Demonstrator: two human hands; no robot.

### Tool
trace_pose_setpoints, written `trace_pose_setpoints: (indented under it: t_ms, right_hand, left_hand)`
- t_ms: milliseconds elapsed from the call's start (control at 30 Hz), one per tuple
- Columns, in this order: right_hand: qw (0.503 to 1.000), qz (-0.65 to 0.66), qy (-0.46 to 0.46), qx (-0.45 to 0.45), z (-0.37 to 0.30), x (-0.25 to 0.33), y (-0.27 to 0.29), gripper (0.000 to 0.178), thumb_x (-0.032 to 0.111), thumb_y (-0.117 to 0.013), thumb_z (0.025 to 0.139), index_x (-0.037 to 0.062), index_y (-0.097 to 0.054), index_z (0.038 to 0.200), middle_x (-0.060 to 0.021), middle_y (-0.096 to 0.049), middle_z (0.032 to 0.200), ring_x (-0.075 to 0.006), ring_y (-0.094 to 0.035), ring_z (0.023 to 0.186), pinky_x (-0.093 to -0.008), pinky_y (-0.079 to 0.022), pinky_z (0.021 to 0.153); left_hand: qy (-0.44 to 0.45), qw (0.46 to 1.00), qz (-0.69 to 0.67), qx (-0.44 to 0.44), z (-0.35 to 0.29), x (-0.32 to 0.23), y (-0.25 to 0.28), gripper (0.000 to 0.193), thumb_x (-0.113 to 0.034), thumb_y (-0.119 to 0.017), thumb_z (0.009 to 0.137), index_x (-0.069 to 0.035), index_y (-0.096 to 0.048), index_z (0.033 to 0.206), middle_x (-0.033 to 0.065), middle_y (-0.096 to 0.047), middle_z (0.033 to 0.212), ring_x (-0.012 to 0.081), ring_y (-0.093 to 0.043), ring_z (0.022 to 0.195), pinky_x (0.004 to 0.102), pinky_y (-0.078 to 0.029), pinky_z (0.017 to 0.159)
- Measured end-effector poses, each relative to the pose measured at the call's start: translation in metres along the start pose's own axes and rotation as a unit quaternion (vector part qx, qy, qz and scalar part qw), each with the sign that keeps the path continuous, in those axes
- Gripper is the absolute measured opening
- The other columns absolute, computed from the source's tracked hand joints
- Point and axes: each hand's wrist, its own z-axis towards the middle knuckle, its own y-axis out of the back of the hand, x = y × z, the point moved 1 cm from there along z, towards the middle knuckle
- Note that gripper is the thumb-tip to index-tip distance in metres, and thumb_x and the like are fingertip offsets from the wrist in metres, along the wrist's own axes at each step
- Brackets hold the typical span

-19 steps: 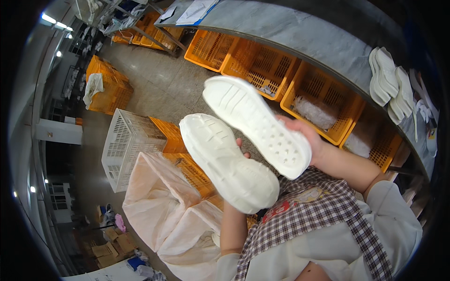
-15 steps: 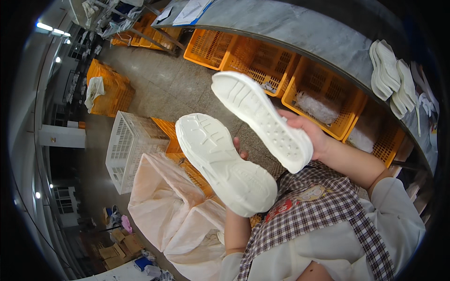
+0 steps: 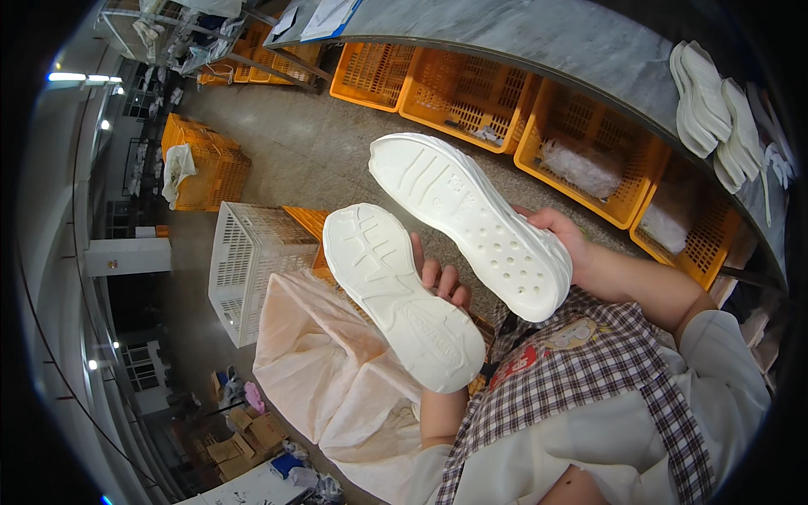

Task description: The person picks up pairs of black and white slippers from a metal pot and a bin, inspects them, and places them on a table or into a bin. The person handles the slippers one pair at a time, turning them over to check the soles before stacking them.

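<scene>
My left hand is closed on a white shoe sole, its grooved tread facing up. The fingers curl round the sole's right edge, while the palm is hidden beneath. In my right hand is a second white shoe sole, gripped near its heel along the outer edge. That one shows a face with round dimples in the heel half and ridges toward the toe. Both soles are held in the air side by side, with a narrow gap between them.
A pale pink sack stands at my left, beside a white crate. Orange crates line the space under a grey table. White soles are stacked on its right end. Cardboard boxes lie farther left.
Both soles have been turned, so the right one shows its dimpled face more fully. More of my left fingers show along the left sole's edge. The view has shifted slightly.
</scene>
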Motion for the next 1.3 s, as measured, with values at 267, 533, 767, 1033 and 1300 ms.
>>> trace_pose_setpoints:
  t_ms: [267,533,767,1033,1300]
  right_hand:
    - [0.995,-0.074,-0.016,-0.066,0.000,-0.002,0.011,0.061,0.017,-0.049,0.081,0.0012,-0.036,0.138,-0.0183,-0.047,0.132,-0.0281,-0.053,0.117,-0.0397,-0.042,0.101]
    - [0.999,0.051,-0.004,-0.004,-0.002,0.003,0.028,0.053,0.018,-0.041,0.080,0.0047,-0.046,0.131,-0.0167,-0.058,0.122,-0.0284,-0.062,0.104,-0.0428,-0.048,0.094]
    - [0.982,-0.180,0.059,-0.014,-0.014,0.006,0.002,0.061,0.017,-0.050,0.078,0.0009,-0.040,0.136,-0.0181,-0.050,0.131,-0.0291,-0.055,0.115,-0.0401,-0.045,0.100]
    - [0.716,-0.684,0.109,-0.087,-0.034,0.031,-0.014,0.050,0.039,-0.043,0.097,0.0071,-0.046,0.136,-0.0186,-0.036,0.143,-0.0336,-0.028,0.135,-0.0435,-0.020,0.112]
    - [0.256,-0.635,0.543,-0.485,-0.223,0.188,-0.036,0.039,0.013,-0.064,0.083,0.0062,-0.052,0.119,-0.0146,-0.053,0.115,-0.0284,-0.047,0.114,-0.0392,-0.038,0.097]
  left_hand:
    - [-0.034,0.962,0.171,-0.210,0.017,0.016,-0.002,0.054,-0.031,-0.040,0.097,-0.002,-0.032,0.142,0.0073,-0.046,0.081,0.0157,-0.043,0.062,0.0287,-0.045,0.052]
    - [-0.006,0.996,-0.078,0.037,0.002,-0.009,-0.003,0.057,-0.031,-0.037,0.097,0.001,-0.029,0.143,0.0064,-0.040,0.088,0.0136,-0.038,0.065,0.0263,-0.037,0.051]
    - [-0.075,0.920,0.347,-0.167,0.015,0.019,-0.009,0.063,-0.042,-0.049,0.093,-0.007,-0.033,0.142,0.0131,-0.043,0.137,0.0299,-0.051,0.118,0.0409,-0.049,0.094]
    - [0.076,0.905,0.385,-0.167,0.027,0.041,0.025,0.053,-0.036,-0.040,0.098,-0.002,-0.035,0.138,0.0197,-0.049,0.129,0.0295,-0.053,0.114,0.0399,-0.049,0.095]
    - [0.067,0.895,0.403,-0.180,0.051,0.053,0.027,0.048,-0.033,-0.034,0.099,0.000,-0.038,0.135,0.0221,-0.049,0.127,0.0311,-0.053,0.114,0.0410,-0.049,0.095]
